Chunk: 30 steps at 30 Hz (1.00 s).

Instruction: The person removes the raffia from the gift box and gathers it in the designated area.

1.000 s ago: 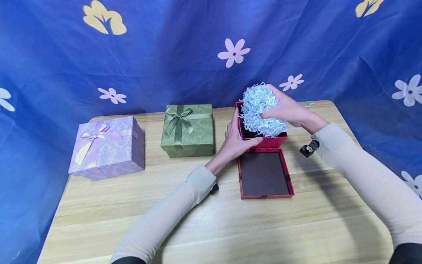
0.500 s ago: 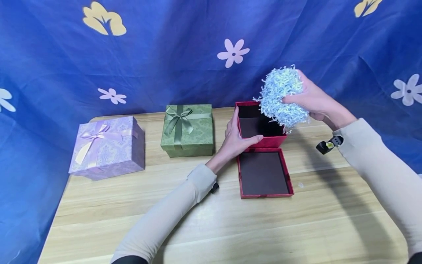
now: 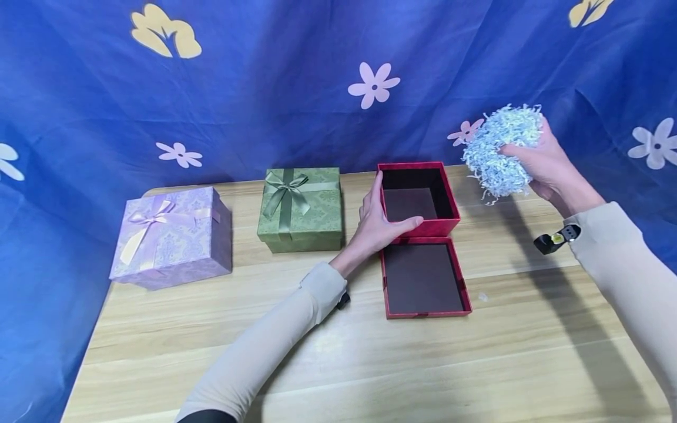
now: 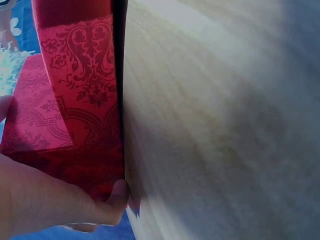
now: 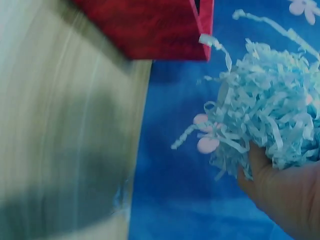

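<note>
My right hand (image 3: 554, 167) grips a bundle of pale blue shredded paper (image 3: 502, 148), held up to the right of the red gift box (image 3: 436, 228). Loose strands stick out from the bundle in the right wrist view. The red box stands without its lid, its dark inside bare. My left hand (image 3: 374, 226) holds that box at its front left corner, thumb along the front rim and fingers along the left side. Patterned red walls of the box show in the left wrist view, with fingers at its lower edge. The upturned red lid (image 3: 423, 279) lies just in front of the box.
A green gift box (image 3: 304, 205) with a bow stands left of the red box. Farther left sits a lilac gift box (image 3: 174, 235) with a ribbon. A blue flowered cloth (image 3: 296, 88) hangs behind the wooden table (image 3: 370, 364). A small pale scrap (image 3: 483, 297) lies beside the lid.
My right hand has lifted the shredded paper out of the red box and carried it to the right. The left hand and the boxes stay in place.
</note>
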Available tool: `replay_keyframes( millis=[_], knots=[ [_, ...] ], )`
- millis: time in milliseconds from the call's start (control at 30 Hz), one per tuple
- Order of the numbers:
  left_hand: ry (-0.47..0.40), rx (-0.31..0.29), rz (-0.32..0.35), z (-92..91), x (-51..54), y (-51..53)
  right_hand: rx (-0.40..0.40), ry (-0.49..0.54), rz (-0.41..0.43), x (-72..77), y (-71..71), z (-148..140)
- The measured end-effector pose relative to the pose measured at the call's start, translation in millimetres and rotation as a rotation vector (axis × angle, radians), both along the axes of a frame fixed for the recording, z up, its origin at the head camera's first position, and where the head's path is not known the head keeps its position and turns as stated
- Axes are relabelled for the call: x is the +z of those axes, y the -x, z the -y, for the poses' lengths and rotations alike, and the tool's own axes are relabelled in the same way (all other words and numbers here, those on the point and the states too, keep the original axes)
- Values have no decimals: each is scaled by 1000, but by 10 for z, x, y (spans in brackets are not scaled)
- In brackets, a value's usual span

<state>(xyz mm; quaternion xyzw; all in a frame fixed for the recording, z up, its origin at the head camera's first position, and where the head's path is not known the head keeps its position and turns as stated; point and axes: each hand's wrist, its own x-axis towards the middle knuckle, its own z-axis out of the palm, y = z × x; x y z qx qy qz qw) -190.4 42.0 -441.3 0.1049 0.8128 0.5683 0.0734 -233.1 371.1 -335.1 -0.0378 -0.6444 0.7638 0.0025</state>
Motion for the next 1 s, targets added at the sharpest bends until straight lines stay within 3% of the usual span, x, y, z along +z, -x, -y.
replay_keyframes(
  millis=[267, 467, 667, 867, 1000],
  knots=[
    [5, 12, 17, 4, 10, -9, -159, 127, 0, -209, 91, -222],
    [11, 13, 14, 4, 9, -12, -278, 92, 49, -432, 194, -299],
    [20, 14, 3, 5, 4, -16, -377, -9, 211, -618, 304, -322],
    [19, 11, 5, 9, 14, -28, -403, 46, 261, -750, 419, -308],
    [15, 11, -2, 5, 23, -27, -393, -17, 294, -836, 468, -313]
  ],
)
